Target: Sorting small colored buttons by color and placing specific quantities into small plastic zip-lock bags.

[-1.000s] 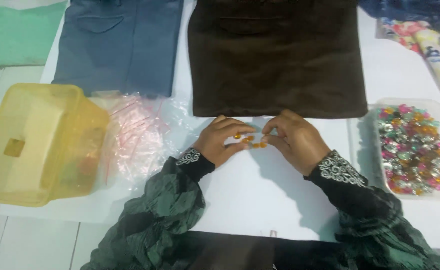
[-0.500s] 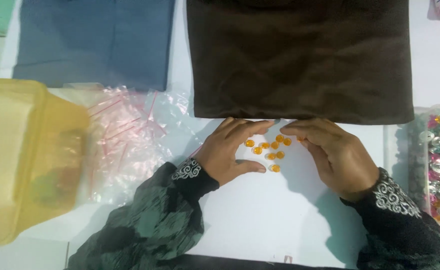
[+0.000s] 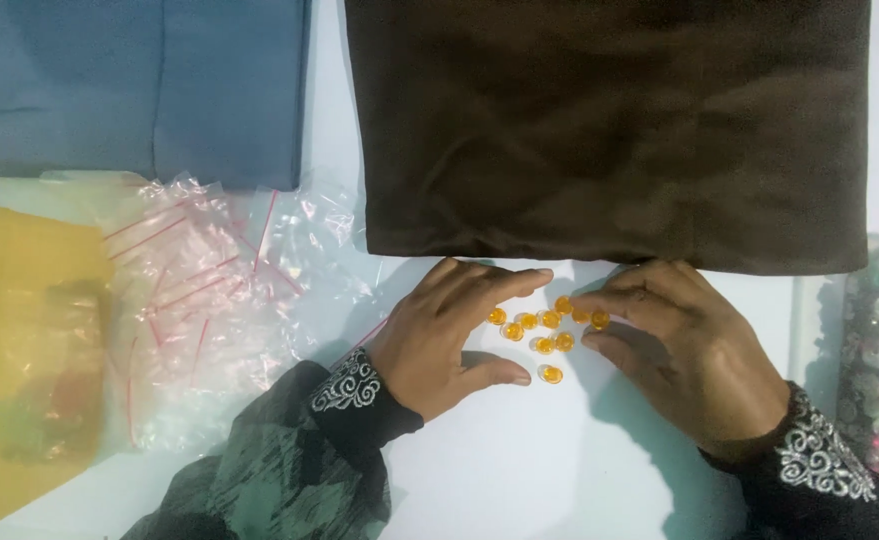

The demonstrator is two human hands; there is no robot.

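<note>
Orange beads (image 3: 544, 330) sit loose on the white worktop (image 3: 519, 470), just below the brown cloth (image 3: 609, 130). Left hand (image 3: 449, 340) lies flat, fingers spread; right hand (image 3: 679, 350) has fingertips resting on a few beads. One careless nudge could scatter them under the cloth.

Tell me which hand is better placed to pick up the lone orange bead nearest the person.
Left. The left hand's thumb tip lies right beside that lone orange bead, while the right hand's fingertips rest farther up on the bead cluster.
</note>
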